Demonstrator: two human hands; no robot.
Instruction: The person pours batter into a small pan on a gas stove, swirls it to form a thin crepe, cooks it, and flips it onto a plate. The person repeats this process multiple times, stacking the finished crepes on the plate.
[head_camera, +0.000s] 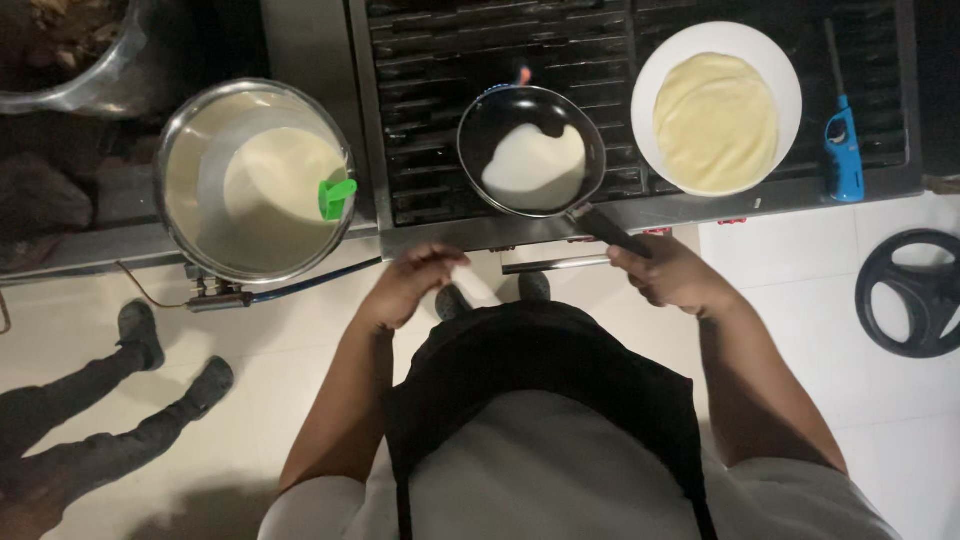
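- My left hand is curled around a small pale object, held in front of the stove; what it is I cannot tell.
- My right hand is closed round the black handle of the frying pan, which sits on the dark stove grate.
- At far left, the steel pot holds pale batter, a green ladle hooked on its rim.
- In the pan, the batter patch covers only part of the base; I judge a slow, even tilt would spread it thin.
- I would keep the wrist firm.
- At right, a white plate carries a finished crepe, with a blue lighter beside it.
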